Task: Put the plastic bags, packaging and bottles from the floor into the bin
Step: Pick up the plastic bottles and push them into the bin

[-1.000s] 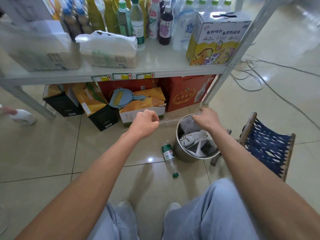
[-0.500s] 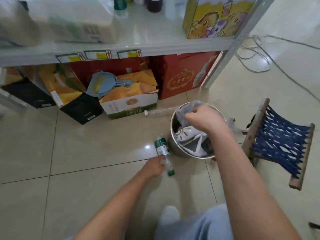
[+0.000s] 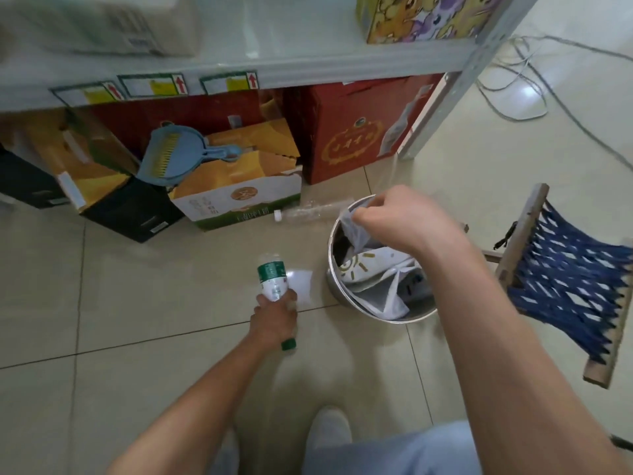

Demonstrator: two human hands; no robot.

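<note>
No text legible anywhere. Shelf-edge tags (image 3: pixel 152 85) show red up-arrows only, print too blurred. Red box (image 3: pixel 356 132), far right, has gold round emblem, chars unreadable. White/green box (image 3: pixel 236 200) carries a round logo plus blurred wording. Green-label bottle (image 3: pixel 272 277): print too small. Barcode sticker on black box (image 3: pixel 137 214), unreadable

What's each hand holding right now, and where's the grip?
Left hand grips the green-labelled bottle around its lower body near the green cap. Right hand pinches the top edge of a plastic bag over the bin.

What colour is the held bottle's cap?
Green, on the bottle in the left hand; head view.
</note>
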